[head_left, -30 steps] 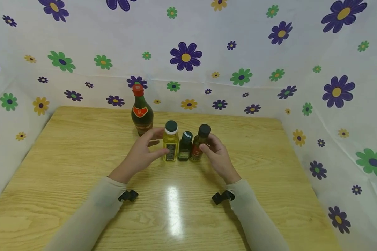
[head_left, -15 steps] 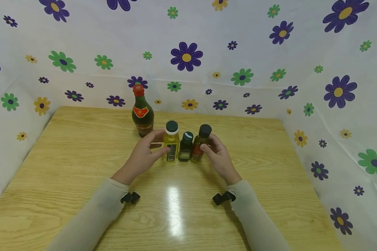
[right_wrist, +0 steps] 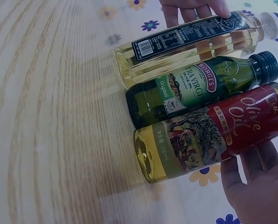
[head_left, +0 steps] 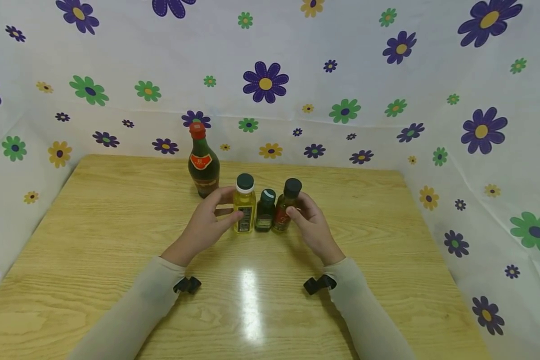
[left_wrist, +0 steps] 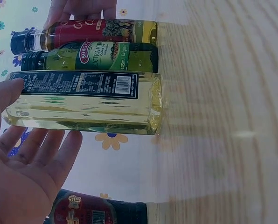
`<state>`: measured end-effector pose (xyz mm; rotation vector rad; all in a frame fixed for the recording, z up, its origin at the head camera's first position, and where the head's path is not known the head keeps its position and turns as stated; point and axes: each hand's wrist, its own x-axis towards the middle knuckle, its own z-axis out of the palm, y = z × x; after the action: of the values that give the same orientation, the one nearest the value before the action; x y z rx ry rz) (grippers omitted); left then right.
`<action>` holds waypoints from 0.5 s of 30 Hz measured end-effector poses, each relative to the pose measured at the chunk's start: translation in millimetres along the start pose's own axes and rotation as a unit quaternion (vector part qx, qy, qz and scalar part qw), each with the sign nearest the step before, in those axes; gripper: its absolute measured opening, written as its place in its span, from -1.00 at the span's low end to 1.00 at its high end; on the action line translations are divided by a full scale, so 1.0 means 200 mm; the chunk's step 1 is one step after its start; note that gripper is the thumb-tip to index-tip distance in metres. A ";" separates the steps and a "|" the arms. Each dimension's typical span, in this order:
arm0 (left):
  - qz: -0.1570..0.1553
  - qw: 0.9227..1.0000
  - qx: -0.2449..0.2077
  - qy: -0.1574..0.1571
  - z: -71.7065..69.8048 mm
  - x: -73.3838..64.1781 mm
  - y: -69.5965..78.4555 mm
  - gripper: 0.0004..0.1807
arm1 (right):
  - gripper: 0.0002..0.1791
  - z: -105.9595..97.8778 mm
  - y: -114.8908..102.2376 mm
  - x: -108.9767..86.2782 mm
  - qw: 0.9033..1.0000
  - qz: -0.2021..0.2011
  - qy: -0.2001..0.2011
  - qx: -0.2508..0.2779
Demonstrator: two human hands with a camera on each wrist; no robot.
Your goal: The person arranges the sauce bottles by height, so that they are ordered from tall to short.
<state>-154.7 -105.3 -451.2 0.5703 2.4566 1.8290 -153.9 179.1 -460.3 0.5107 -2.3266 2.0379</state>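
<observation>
Three oil bottles stand upright side by side at mid-table. At the left is a clear bottle of yellow oil [head_left: 244,202] with a dark cap; my left hand [head_left: 202,226] holds it, thumb across its front label and fingers at its far side. A small green olive oil bottle [head_left: 265,214] stands in the middle, its Borges label readable in the right wrist view. On the right, my right hand [head_left: 313,226] grips a red-labelled olive oil bottle [head_left: 281,216], thumb in front and fingers behind. In the right wrist view, all three bases [right_wrist: 146,156] sit close together on the tabletop.
Behind my left hand stands a taller dark green bottle [head_left: 204,172] with a red cap and label. The wooden table [head_left: 94,210] backs onto a white flower-patterned cloth [head_left: 162,45], which also rises along both sides. Black straps [head_left: 320,284] circle both wrists.
Barely anything differs. Both hands stay on the outer bottles, and the bottles keep their places; the head view shifts slightly.
</observation>
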 end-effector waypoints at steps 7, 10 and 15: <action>-0.005 1.000 -0.009 0.004 0.00 0.00 0.01 -0.33 | -0.56 0.01 0.00 0.01 1.000 0.000 0.000 -0.002; -0.006 1.000 -0.012 0.011 0.00 0.00 0.01 -0.30 | -0.56 0.01 0.00 0.01 1.000 -0.002 0.002 -0.005; 0.002 1.000 -0.002 0.021 0.01 0.00 0.01 -0.28 | -0.56 0.01 0.00 0.01 1.000 -0.002 0.006 -0.015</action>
<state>-153.9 -103.0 -449.3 0.5419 2.4787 1.8667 -155.3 176.5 -460.8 0.4988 -2.3443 1.9951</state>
